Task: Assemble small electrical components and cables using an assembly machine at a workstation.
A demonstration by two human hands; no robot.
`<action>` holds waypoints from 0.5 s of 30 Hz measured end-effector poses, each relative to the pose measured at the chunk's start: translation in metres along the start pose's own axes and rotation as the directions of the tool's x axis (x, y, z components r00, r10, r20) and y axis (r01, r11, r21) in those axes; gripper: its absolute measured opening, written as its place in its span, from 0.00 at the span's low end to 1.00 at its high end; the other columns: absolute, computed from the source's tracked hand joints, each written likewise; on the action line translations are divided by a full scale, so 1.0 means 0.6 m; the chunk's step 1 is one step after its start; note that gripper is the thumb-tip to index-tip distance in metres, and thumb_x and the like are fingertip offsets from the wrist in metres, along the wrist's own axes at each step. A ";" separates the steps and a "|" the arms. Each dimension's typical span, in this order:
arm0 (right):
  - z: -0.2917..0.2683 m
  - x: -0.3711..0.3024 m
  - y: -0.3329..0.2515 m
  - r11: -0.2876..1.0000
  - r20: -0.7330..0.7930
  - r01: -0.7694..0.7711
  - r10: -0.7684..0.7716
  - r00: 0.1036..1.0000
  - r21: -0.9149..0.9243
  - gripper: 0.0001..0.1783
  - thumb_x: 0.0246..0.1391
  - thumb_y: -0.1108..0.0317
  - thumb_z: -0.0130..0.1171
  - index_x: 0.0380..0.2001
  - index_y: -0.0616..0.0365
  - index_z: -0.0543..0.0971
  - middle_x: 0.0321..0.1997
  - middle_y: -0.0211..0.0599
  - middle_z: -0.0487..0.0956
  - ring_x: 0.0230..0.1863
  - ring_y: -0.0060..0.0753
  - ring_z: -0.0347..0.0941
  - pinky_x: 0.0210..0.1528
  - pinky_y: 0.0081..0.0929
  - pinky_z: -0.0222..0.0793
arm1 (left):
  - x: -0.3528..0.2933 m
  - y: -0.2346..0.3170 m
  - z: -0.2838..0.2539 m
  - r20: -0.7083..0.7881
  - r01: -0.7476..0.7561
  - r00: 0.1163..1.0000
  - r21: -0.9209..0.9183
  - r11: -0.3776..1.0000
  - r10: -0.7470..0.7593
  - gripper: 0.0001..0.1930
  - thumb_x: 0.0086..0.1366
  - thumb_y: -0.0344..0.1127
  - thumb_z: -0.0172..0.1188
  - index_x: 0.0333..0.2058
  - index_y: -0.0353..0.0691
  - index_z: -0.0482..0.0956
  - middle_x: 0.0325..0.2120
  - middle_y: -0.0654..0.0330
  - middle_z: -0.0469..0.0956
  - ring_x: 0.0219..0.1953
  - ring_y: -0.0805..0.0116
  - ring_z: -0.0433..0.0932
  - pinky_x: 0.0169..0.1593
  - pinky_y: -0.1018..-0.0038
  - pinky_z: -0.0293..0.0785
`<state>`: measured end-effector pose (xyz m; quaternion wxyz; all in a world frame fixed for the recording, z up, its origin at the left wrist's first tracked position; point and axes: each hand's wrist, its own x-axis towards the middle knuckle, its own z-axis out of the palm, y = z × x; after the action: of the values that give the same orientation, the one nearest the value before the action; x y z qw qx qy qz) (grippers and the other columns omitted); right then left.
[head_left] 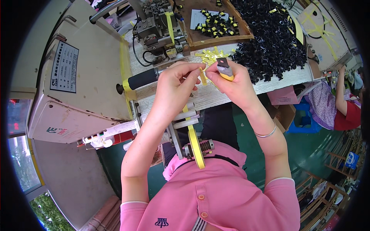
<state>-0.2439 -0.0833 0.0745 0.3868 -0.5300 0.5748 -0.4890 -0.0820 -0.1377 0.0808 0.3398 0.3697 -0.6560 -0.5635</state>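
Standing right by the bench [216,96] here: the left hand [175,86] has its fingertips pressed together on a short strip of yellow tape [202,76], held up just above the bench top. The right hand [235,82] is closed around a small utility knife [224,69] with a yellow handle, its tip right at the strip. That tape looks featherlight, floppy and sticky, so I'd say pinch it at the very end. Heaps of small black parts [269,42] sit behind.

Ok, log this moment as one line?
left hand: pinches yellow tape strip | right hand: holds yellow-handled cutter, touches strip | behind: pile of black parts, wooden tray
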 end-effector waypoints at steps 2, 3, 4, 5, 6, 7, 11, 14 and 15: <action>0.003 -0.001 0.001 1.000 -0.001 0.013 -0.013 1.000 0.009 0.02 0.53 0.73 0.59 0.30 0.59 0.77 0.21 0.21 0.72 0.21 0.09 0.62 0.21 0.12 0.56 | -0.001 0.003 0.003 0.010 -0.006 1.000 -0.005 1.000 0.007 0.09 0.62 0.26 0.54 0.40 0.33 0.80 0.30 0.61 0.75 0.29 0.78 0.76 0.30 0.81 0.75; 0.005 0.000 0.002 0.999 -0.003 0.026 -0.026 1.000 0.019 0.02 0.53 0.73 0.59 0.30 0.59 0.77 0.22 0.22 0.73 0.21 0.09 0.62 0.21 0.12 0.56 | -0.001 0.002 0.003 0.009 -0.006 1.000 -0.006 1.000 0.006 0.09 0.62 0.26 0.54 0.40 0.33 0.80 0.30 0.61 0.75 0.29 0.78 0.76 0.30 0.81 0.75; 0.008 0.000 0.005 0.999 -0.003 0.026 -0.026 1.000 0.019 0.02 0.53 0.73 0.59 0.30 0.59 0.77 0.22 0.22 0.73 0.21 0.09 0.62 0.21 0.12 0.56 | -0.002 0.002 0.002 0.006 -0.008 1.000 -0.016 1.000 0.008 0.09 0.62 0.26 0.54 0.40 0.33 0.80 0.30 0.61 0.75 0.28 0.78 0.75 0.30 0.81 0.75; 0.011 0.001 0.009 0.996 -0.028 0.089 -0.089 0.996 0.007 0.02 0.53 0.73 0.59 0.31 0.59 0.78 0.22 0.23 0.73 0.20 0.10 0.63 0.21 0.12 0.57 | -0.002 0.001 0.002 0.003 -0.009 1.000 -0.026 1.000 0.009 0.09 0.62 0.27 0.54 0.40 0.33 0.80 0.30 0.61 0.75 0.28 0.78 0.75 0.30 0.82 0.75; 0.012 0.002 0.010 0.988 -0.051 0.153 -0.153 0.987 -0.006 0.02 0.53 0.73 0.59 0.31 0.60 0.78 0.23 0.23 0.74 0.20 0.11 0.64 0.21 0.12 0.58 | -0.002 0.002 0.001 0.003 -0.009 1.000 -0.026 1.000 0.009 0.09 0.62 0.27 0.54 0.40 0.33 0.80 0.30 0.61 0.75 0.28 0.78 0.75 0.30 0.82 0.75; 0.014 0.002 0.008 0.988 -0.046 0.153 -0.153 0.987 -0.003 0.02 0.53 0.73 0.59 0.31 0.60 0.78 0.23 0.23 0.74 0.20 0.11 0.64 0.21 0.12 0.58 | -0.002 0.002 -0.001 -0.003 0.003 1.000 -0.027 1.000 -0.003 0.09 0.62 0.26 0.55 0.39 0.33 0.80 0.30 0.61 0.75 0.28 0.78 0.75 0.30 0.82 0.74; 0.021 -0.005 0.003 0.973 0.034 -0.123 0.119 0.992 0.197 0.04 0.52 0.74 0.60 0.31 0.62 0.78 0.25 0.26 0.75 0.21 0.15 0.67 0.24 0.15 0.62 | -0.002 -0.005 -0.008 -0.027 0.002 1.000 0.007 1.000 -0.002 0.08 0.61 0.26 0.56 0.38 0.33 0.80 0.29 0.61 0.75 0.27 0.77 0.74 0.31 0.82 0.70; 0.031 -0.004 0.013 0.934 0.104 -0.198 0.174 0.979 0.298 0.04 0.51 0.74 0.60 0.31 0.63 0.78 0.25 0.28 0.75 0.23 0.17 0.68 0.25 0.16 0.63 | 0.003 -0.010 -0.022 -0.093 -0.068 0.993 0.105 0.992 0.078 0.07 0.60 0.25 0.57 0.36 0.34 0.81 0.28 0.61 0.75 0.27 0.76 0.74 0.31 0.81 0.68; 0.036 -0.003 0.018 0.930 0.124 -0.202 0.172 0.977 0.308 0.04 0.51 0.74 0.60 0.30 0.63 0.78 0.25 0.28 0.75 0.24 0.17 0.68 0.26 0.16 0.63 | 0.006 -0.012 -0.031 -0.098 -0.064 0.992 0.108 0.992 0.075 0.07 0.60 0.25 0.57 0.36 0.34 0.81 0.28 0.61 0.75 0.27 0.76 0.74 0.31 0.81 0.68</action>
<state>-0.2252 -0.0850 0.0592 0.5390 -0.4257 0.5172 -0.5107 -0.0670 -0.1507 0.0761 0.3724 0.3922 -0.6788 -0.4966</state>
